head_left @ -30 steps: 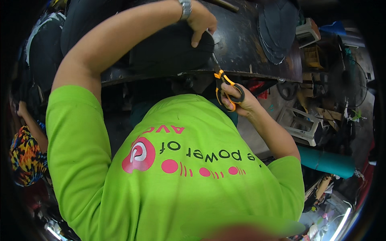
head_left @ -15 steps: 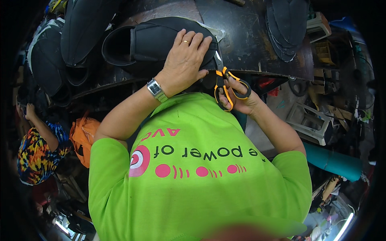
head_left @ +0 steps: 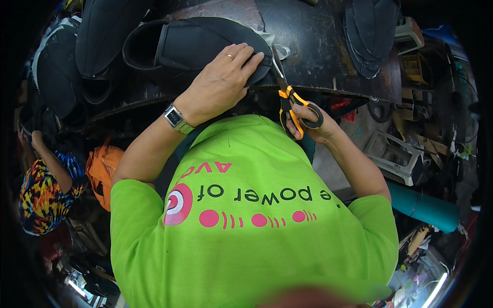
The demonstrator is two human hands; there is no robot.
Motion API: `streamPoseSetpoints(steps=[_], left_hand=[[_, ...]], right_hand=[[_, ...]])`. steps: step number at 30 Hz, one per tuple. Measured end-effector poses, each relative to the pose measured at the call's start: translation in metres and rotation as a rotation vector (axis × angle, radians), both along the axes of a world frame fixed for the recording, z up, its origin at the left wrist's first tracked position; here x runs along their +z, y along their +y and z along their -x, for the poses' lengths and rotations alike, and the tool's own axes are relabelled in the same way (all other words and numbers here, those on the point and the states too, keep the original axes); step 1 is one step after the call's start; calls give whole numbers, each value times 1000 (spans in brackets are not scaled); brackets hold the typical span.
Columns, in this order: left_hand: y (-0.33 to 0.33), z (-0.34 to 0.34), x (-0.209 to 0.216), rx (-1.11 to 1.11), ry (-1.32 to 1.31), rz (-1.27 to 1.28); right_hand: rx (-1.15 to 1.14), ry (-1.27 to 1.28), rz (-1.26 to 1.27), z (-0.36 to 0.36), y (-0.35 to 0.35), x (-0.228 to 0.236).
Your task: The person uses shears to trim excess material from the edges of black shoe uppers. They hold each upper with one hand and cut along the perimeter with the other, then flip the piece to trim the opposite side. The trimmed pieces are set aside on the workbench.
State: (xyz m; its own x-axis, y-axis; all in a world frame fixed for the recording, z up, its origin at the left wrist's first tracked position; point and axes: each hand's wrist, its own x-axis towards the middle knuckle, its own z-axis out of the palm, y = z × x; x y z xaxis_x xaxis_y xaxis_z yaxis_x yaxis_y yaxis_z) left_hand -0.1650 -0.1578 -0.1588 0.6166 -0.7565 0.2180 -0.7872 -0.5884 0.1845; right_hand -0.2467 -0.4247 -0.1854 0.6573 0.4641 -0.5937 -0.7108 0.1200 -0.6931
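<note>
1. Clock is read over the whole view, 12 at top.
2. Shoe [head_left: 205, 38]: black, at 11, lying near the edge of the dark table [head_left: 313, 49]. Its opening faces 9, its toe faces 3.
3. Left hand [head_left: 221, 74]: just short of 12, back up, laid over the shoe near the toe. Grip is not closed: fingers extended, fairly close together, resting on the upper. Thumb sits by the shoe's 6 o'clock edge.
4. Watch [head_left: 174, 117] on that wrist, ring [head_left: 229, 56] on a finger.
5. Right hand [head_left: 317, 128]: at 2, apart from the shoe. Grip is closed round the handles of the scissors [head_left: 283, 84], digits in the loops.
6. Scissors: at 1, orange-and-black handles, blades pointing towards 11–12, just beside the toe. Can't tell how far the blades are parted.
7. White cloth [head_left: 269, 38] shows past the toe's edge, by the blade tips.
8. Stack [head_left: 372, 36] of black pieces on the table, between 1 and 2.
9. More black shoes [head_left: 105, 38] around 10.
10. Off the table: pale stool [head_left: 395, 156] at 3, teal roll [head_left: 421, 205] near 4, orange bag [head_left: 105, 169] near 9.
</note>
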Motion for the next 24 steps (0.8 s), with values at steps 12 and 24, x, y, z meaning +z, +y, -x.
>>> streamPoseSetpoints(steps=[12,24], left_hand=[[-12,5,-17,103,-123,101],[5,-3,-11,72,100,285]], right_hand=[[2,0,6,8,0,2],[7,11,-25,19,-10,7]])
